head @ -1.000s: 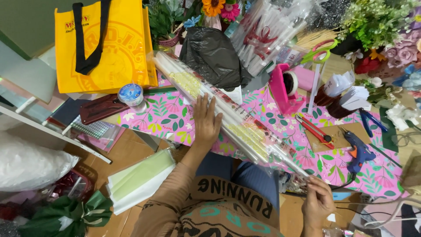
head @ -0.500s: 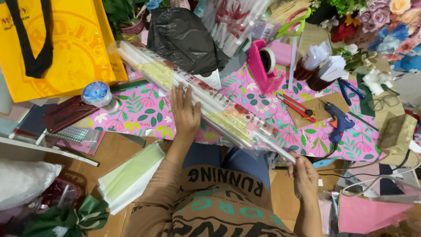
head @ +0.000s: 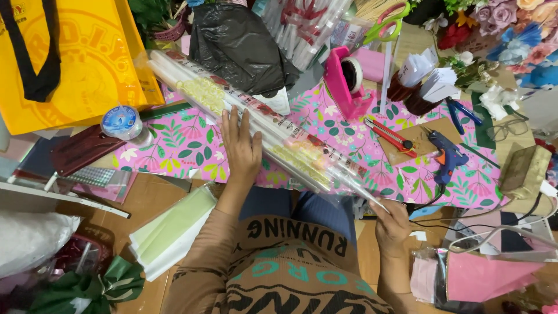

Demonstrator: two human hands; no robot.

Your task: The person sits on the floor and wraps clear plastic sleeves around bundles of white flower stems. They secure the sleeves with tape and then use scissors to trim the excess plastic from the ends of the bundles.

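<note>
Cluttered pink floral mat [head: 192,145], craft stuff all round. Long clear wrap bundle [head: 273,136] lies diagonally across it. Left hand [head: 239,148] flat, fingers spread, pressing on bundle. Right hand [head: 392,224] closed round bundle's near end. Glue gun [head: 444,156], red cutter [head: 388,134] lie right of bundle; tape dispenser [head: 343,81] behind.

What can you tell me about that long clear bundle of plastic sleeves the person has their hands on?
The sleeves are a long stack of clear plastic cones with a red-and-dark printed strip along one edge and pale yellow patches inside. They lie slanted across the pink floral mat, wide end up by the yellow bag and black bag, narrow end pointing toward the person. The left hand lies flat on the middle; the right hand holds the narrow tip, which overhangs the mat's edge.
</note>
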